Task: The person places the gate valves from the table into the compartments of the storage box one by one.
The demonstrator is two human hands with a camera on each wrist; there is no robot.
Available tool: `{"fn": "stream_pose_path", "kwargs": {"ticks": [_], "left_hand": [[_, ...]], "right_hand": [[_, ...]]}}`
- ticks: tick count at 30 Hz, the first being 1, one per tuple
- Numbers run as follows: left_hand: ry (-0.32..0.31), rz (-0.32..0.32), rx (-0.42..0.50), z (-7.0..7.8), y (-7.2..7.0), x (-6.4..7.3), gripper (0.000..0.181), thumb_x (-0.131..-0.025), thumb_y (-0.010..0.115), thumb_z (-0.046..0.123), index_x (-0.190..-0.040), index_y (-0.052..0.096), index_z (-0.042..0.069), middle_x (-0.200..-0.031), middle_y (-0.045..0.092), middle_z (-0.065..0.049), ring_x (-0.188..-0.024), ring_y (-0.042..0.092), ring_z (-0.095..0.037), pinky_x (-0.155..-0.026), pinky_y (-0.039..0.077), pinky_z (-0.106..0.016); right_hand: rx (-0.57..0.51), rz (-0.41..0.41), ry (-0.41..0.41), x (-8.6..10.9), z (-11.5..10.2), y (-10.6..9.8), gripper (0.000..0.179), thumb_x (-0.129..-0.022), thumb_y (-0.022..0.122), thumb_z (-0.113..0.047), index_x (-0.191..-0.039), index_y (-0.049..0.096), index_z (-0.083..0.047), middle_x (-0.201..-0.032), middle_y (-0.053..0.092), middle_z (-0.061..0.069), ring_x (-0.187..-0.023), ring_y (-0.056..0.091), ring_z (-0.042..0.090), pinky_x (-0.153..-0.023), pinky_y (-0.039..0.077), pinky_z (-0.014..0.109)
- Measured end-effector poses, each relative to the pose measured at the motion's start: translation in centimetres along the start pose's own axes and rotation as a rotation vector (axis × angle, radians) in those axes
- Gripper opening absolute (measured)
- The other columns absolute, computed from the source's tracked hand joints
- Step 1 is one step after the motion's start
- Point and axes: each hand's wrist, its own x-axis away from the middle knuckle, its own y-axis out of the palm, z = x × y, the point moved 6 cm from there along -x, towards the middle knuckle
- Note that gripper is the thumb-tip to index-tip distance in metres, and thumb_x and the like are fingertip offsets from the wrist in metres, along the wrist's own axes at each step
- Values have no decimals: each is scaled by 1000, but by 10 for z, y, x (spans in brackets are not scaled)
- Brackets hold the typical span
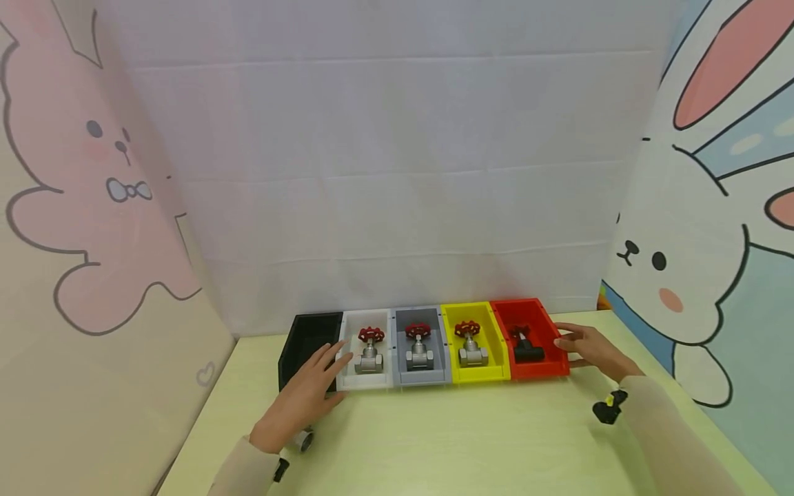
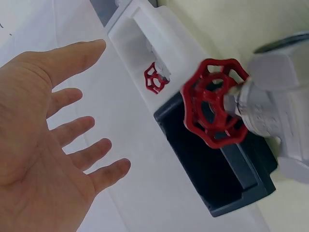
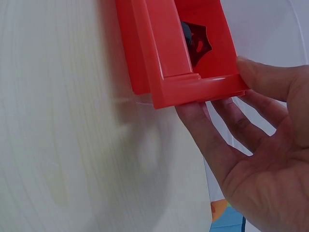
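Note:
My left hand [image 1: 304,396] hovers with spread fingers at the black bin [image 1: 310,331] and the white bin [image 1: 350,322], holding nothing. In the left wrist view that hand [image 2: 53,140] appears beside a gate valve [image 2: 270,104] with a red handwheel, close to the camera. In the head view this valve [image 1: 304,439] is mostly hidden under my left wrist. At the row's right end my right hand [image 1: 592,348] grips the red bin [image 1: 548,337]; in the right wrist view, its thumb [image 3: 265,77] is at the rim and the fingers lie against the outer side.
Between the end bins stand a grey bin [image 1: 440,375] and a yellow bin [image 1: 480,374]. Silver valves with red handwheels lie in the white, grey and yellow bins; a black-bodied valve [image 1: 527,350] is in the red one. The pale table [image 1: 446,441] meets a white curtain [image 1: 403,172] behind.

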Motion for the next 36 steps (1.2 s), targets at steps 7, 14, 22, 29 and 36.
{"fn": "stream_pose_path", "kwargs": {"ticks": [7, 14, 22, 29, 36], "left_hand": [[2, -30, -25, -6, -3, 12, 67, -84, 78, 27, -144, 51, 15, -155, 39, -14, -142, 37, -40, -107, 43, -54], [6, -131, -5, -13, 5, 29, 72, -83, 79, 31, -146, 48, 13, -157, 36, -15, -142, 35, -43, -106, 42, -59], [18, -204, 32, -18, 11, 42, 90, -69, 90, 32, -145, 47, 13, -156, 37, -15, -141, 34, -45, -105, 41, -61], [26, -221, -61, -24, 17, 49, 96, -57, 94, 25, -142, 51, 16, -153, 40, -12, -142, 31, -46, -101, 46, -58], [32, -247, -71, -25, 19, 54, 99, -56, 92, 15, -144, 48, 15, -154, 40, -12, -143, 29, -47, -103, 43, -62]], "right_hand": [[-14, 2, 2, 0, 2, 0, 71, -101, 56, -30, -154, 22, 1, -143, 43, 35, -118, 60, 39, -91, 55, 51], [-22, 5, 23, -1, 4, 2, 69, -101, 56, -28, -154, 23, 2, -142, 44, 35, -117, 61, 37, -90, 56, 52], [-17, 8, 10, 0, 1, 1, 71, -100, 56, -30, -154, 23, 1, -141, 44, 34, -117, 60, 38, -90, 55, 52], [-10, 15, 24, -1, 2, 1, 70, -100, 56, -30, -154, 23, 1, -142, 44, 34, -118, 60, 38, -90, 56, 51], [-16, 13, 12, 0, 0, 0, 71, -100, 56, -31, -154, 23, 1, -142, 44, 34, -118, 60, 38, -91, 55, 52]]}}
